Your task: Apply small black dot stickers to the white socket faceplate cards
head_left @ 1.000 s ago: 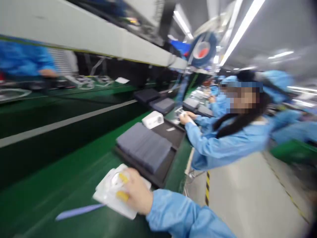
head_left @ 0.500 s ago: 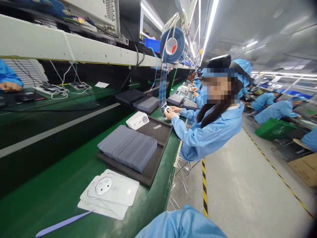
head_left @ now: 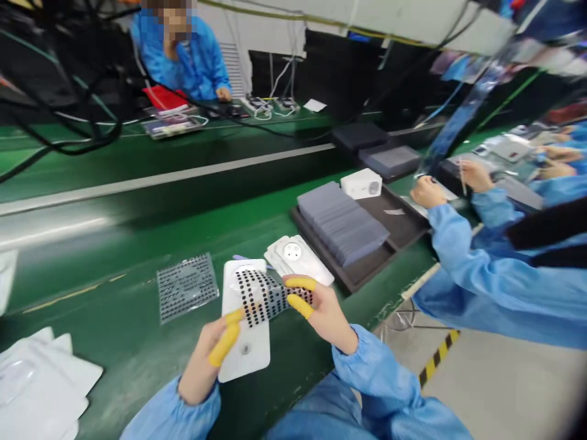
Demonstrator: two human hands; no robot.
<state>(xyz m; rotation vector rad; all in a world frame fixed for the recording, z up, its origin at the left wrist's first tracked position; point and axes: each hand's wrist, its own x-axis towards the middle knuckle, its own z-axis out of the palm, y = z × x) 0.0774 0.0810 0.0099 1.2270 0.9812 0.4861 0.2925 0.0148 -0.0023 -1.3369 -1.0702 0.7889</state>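
Note:
A clear sheet with rows of black dots [head_left: 257, 296] is curved between my hands above a white plate [head_left: 245, 360] on the green bench. My right hand [head_left: 321, 305], with yellow finger cots, pinches the sheet's right end. At its left edge is my left hand [head_left: 217, 348], thumb and index finger in yellow cots and closed on that edge. A second dotted sheet [head_left: 188, 287] lies flat left of the plate. White plates with a round socket face [head_left: 300, 260] are stacked behind my right hand.
A black tray [head_left: 355, 282] holds grey cards [head_left: 342, 223] and a white box [head_left: 362, 184]. More white plates [head_left: 50, 385] lie at the lower left. A co-worker's hand [head_left: 428, 192] is at the right; another person [head_left: 183, 61] sits across the bench. Black cables [head_left: 59, 146] hang upper left.
The view has swung left and down. Both my hands are now in view with the dotted sheet between them; earlier neither showed. The tray and stacked plates appear farther right.

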